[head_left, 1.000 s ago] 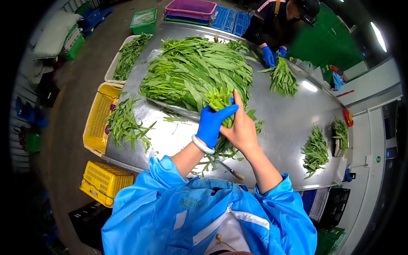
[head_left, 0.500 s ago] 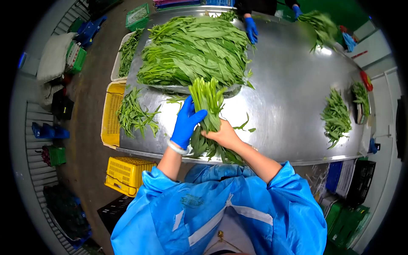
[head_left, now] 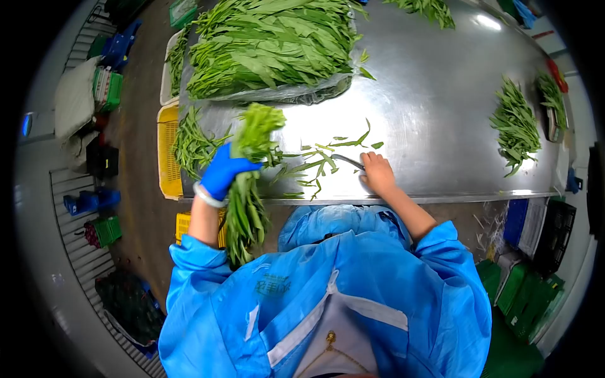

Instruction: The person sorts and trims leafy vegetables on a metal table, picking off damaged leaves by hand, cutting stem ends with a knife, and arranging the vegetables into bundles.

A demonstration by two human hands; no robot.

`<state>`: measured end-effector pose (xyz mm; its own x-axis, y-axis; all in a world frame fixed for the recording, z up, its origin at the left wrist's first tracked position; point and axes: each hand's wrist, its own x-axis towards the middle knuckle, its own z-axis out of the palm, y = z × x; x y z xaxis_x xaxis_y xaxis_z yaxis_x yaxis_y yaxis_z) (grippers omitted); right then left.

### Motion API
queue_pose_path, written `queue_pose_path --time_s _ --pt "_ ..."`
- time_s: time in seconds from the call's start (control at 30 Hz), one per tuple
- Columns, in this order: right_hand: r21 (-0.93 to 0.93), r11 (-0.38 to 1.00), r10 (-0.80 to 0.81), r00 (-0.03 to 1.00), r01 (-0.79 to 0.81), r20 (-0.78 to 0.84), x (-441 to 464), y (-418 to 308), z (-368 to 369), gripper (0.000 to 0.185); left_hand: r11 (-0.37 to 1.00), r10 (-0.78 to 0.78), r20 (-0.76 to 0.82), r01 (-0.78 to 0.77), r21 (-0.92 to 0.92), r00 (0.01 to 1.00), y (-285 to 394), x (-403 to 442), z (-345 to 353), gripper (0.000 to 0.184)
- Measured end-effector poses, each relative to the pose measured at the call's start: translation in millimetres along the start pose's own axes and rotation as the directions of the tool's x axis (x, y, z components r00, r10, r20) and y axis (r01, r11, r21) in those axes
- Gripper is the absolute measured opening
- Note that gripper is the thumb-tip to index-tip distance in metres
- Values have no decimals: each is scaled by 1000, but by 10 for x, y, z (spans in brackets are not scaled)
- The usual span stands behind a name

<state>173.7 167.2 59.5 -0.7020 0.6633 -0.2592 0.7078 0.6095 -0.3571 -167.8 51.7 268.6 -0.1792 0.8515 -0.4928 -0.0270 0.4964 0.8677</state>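
Note:
My left hand [head_left: 222, 172], in a blue glove, is closed around a bunch of leafy greens [head_left: 247, 211] over the table's front edge. Its cut stems point away from me, blurred by motion, and the leaves hang toward my jacket. My bare right hand [head_left: 378, 173] rests low over the metal table, fingers closed on the end of a dark, curved knife [head_left: 348, 161]. Most of its handle is hidden by the fingers. Loose leaves and stem pieces [head_left: 321, 162] lie between the hands. Behind them is a large pile of greens [head_left: 271, 47] on clear plastic.
Small heaps of greens lie at the table's left [head_left: 194, 140] and right [head_left: 515, 126]. A yellow crate [head_left: 169, 151] and a white crate [head_left: 169, 69] stand along the left side. More greens [head_left: 428, 9] lie at the far edge. The metal table [head_left: 435, 120] ends just before my body.
My left hand has carried the bunch left and toward me. My right hand has let go of the bunch, moved right and taken hold of the knife. The view has shifted.

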Motion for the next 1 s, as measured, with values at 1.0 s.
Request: queue_pose_path --time_s 1.0 --pt "108 991 -108 928 74 356 -93 124 -278 29 949 10 -224 -80 -305 975 -396 253 372 23"
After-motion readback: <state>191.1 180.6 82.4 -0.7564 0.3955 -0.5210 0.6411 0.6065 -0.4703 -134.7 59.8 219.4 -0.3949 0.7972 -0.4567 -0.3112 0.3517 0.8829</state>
